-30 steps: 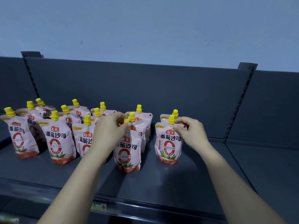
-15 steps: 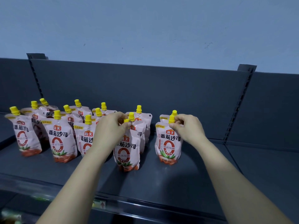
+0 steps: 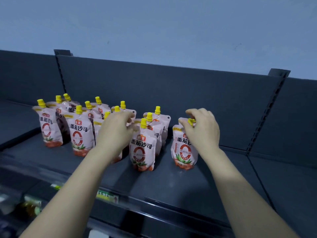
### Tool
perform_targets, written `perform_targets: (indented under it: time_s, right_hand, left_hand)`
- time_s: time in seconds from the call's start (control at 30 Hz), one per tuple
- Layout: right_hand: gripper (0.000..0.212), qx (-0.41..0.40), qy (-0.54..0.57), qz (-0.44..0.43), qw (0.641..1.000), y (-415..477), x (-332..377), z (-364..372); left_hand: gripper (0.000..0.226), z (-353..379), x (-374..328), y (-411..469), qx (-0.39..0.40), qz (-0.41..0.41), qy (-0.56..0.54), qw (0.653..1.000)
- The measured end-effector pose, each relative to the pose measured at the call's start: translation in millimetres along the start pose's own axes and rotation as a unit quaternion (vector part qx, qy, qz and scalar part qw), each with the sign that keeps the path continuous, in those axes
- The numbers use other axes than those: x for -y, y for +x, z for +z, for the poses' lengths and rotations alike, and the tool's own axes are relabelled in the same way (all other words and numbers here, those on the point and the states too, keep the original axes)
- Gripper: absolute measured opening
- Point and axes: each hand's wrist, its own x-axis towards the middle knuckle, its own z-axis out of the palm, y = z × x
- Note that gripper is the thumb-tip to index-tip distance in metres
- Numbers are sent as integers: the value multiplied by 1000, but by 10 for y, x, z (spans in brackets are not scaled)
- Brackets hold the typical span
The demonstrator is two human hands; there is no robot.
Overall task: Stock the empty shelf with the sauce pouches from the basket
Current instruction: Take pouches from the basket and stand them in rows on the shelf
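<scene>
A person reaches both bare arms into a dark shelf [image 3: 180, 182]. A front pouch [image 3: 142, 148] of tomato sauce stands upright on it. To the right of the front pouch, and apart from it, stands an end pouch [image 3: 182, 152]. The right hand [image 3: 202, 133] curls over the end pouch's top and pinches its yellow cap [image 3: 190, 121]. The left hand [image 3: 115, 134] sits at the front pouch's upper left corner with bent fingers; I cannot tell whether it grips or only touches. More pouches [image 3: 78, 134] stand in loose rows to the left of the front pouch and behind it. The basket is out of sight. To do this step well, the end pouch probably needs its base settled flat and its label squared with the front pouch before the cap is freed, because these soft pouches look likely to tip.
</scene>
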Motion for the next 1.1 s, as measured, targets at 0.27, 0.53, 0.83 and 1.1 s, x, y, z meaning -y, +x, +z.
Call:
perform_targets:
  time_s: [0.27, 0.53, 0.83, 1.1]
  right_hand:
    - [35, 87, 92, -172, 977, -264, 1243, 291]
    - [39, 218, 90, -334, 913, -840, 2662, 978]
    - [41, 316, 68, -422, 847, -1726, 4192, 1773]
    - [41, 394, 41, -447, 802, -2394, 5216, 2509]
  left_hand:
    - [25, -767, 746, -469, -31, -42, 205, 977]
    - [25, -1667, 1929, -1314, 11, -164, 372, 913]
    - [31, -2557, 3329, -2325, 99, -313, 449, 831]
    - [23, -2913, 4487, -2906, 148, -394, 409, 810]
